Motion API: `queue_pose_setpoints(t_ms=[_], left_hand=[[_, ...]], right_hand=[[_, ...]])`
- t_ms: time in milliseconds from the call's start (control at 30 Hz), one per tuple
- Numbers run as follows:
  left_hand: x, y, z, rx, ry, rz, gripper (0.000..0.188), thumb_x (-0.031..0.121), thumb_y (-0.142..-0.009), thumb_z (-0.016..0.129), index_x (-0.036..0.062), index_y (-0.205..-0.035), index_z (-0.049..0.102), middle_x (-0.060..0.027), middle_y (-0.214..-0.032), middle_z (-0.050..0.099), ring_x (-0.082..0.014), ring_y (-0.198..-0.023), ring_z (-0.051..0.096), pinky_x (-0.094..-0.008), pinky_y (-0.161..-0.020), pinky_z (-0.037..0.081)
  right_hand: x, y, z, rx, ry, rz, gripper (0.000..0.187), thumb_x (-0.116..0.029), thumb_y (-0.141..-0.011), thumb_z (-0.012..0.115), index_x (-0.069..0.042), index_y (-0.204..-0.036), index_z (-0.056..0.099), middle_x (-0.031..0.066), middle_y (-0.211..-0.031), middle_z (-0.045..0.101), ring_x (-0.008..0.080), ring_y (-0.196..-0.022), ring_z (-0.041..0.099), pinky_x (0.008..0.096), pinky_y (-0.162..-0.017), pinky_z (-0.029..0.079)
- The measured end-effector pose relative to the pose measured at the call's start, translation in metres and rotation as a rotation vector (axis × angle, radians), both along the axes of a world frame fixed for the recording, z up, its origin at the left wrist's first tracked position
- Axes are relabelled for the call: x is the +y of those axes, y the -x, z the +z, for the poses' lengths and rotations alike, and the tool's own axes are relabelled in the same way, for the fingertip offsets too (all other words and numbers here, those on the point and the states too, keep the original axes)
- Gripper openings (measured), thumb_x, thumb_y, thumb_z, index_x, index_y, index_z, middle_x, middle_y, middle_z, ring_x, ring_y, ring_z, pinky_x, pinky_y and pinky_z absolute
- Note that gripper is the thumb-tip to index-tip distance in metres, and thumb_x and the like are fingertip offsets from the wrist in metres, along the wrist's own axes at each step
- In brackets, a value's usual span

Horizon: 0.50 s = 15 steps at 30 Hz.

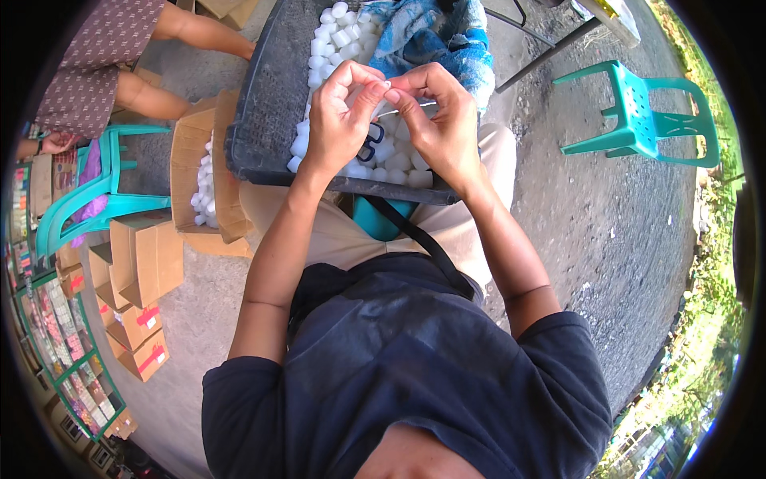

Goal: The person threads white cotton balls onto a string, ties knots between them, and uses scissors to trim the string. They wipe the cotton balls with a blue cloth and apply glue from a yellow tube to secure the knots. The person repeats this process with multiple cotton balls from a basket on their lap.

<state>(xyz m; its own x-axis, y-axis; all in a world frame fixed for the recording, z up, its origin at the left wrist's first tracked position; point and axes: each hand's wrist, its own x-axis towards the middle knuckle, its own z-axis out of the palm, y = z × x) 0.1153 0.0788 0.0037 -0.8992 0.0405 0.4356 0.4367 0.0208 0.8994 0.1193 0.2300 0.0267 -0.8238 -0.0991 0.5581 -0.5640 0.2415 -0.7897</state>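
Observation:
My left hand (341,120) and my right hand (441,120) meet above a black plastic crate (259,104). Thumb and forefinger of each are pinched together on a small white piece (387,84), mostly covered by the fingertips, so its kind is unclear. Below them the crate holds many short white cylinders (396,161). Among these lies a pair of scissors, its dark blue handles (370,142) showing between my hands and its blades hidden. A crumpled blue and white sheet (411,40) spreads over the crate's far right part.
Left of the crate stands an open cardboard box (194,136) with more white cylinders. Further left are a teal chair (108,188), stacked cartons (148,259) and another person's legs (152,92). At right stands a second teal chair (634,116), near a table leg (546,56).

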Motion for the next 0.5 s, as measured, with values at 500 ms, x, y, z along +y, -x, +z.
queue_pose_setpoints(t_ms=[500], left_hand=[[0.014,-0.008,0.006,-0.041,-0.238,-0.034,0.010,0.008,-0.092,0.062,0.0016,-0.095,0.055,-0.0048,-0.087,0.063,-0.0057,-0.075,0.059,-0.0200,-0.059,0.048]], right_hand=[[0.009,0.002,-0.002,-0.403,0.142,0.146,0.011,-0.011,-0.088,0.063,0.000,-0.091,0.060,0.0072,-0.078,0.061,0.0146,-0.067,0.053,0.0284,-0.061,0.044]])
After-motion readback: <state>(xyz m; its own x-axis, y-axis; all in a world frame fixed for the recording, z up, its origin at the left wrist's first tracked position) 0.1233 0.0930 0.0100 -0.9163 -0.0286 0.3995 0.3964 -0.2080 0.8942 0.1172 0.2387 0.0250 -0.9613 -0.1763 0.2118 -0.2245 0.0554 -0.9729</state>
